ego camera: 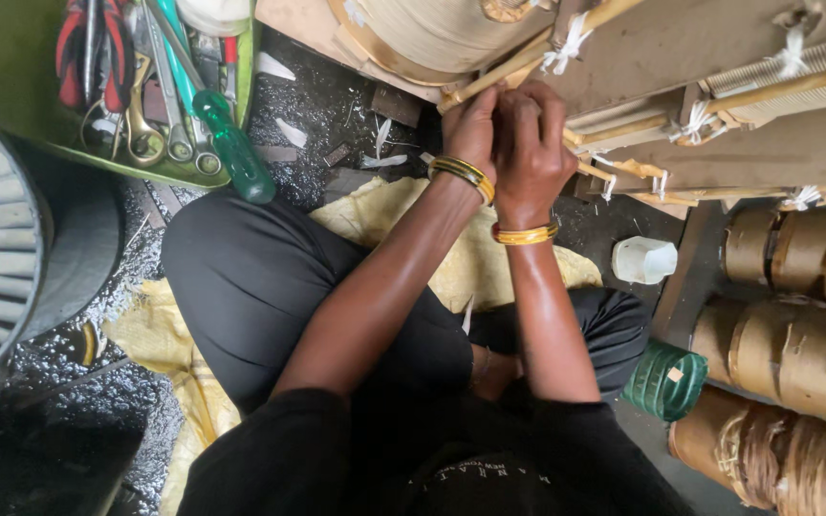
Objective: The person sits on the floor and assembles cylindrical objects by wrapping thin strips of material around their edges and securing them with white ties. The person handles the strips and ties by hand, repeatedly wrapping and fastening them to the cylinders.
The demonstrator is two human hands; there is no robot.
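You had both hands, left hand (471,124) and right hand (531,143), closed together around the wooden stick (518,65) by its white tie (566,48), steadying it against the winding (442,29).

The fingertips of both hands, left (471,129) and right (531,143), curl out of sight against the stick (518,65). The big coil (432,33) runs off the top edge; the tool tray (11,86) is cut off too.
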